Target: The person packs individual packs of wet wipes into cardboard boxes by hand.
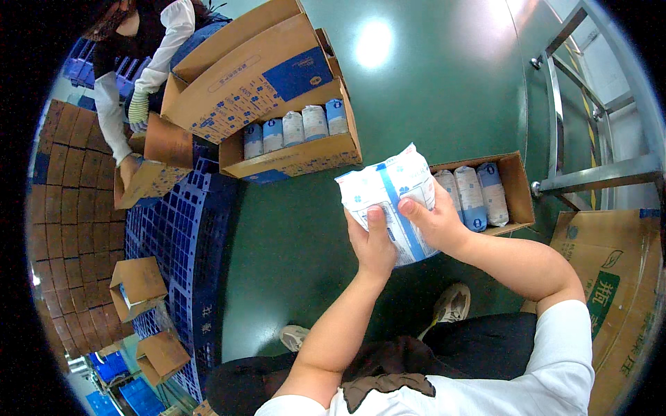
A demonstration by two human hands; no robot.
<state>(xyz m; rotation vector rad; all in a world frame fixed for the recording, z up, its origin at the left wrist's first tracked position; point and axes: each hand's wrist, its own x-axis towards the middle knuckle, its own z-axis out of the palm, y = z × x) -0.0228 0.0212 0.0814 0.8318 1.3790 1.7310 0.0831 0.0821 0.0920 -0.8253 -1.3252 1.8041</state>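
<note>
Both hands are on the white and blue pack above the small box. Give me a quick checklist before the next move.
1. Left hand on white and blue pack: ok.
2. Right hand on pack: ok.
3. Pack clear of small carton: ok, held above the floor.
4. Free space in small carton: cannot tell; packs stand in it.
5. Co-worker's hands clear: ok, at the far cartons.

White packet (388,191) with blue stripe; brown cartons (517,187); blue pallet (177,222); green floor (444,83).
</note>
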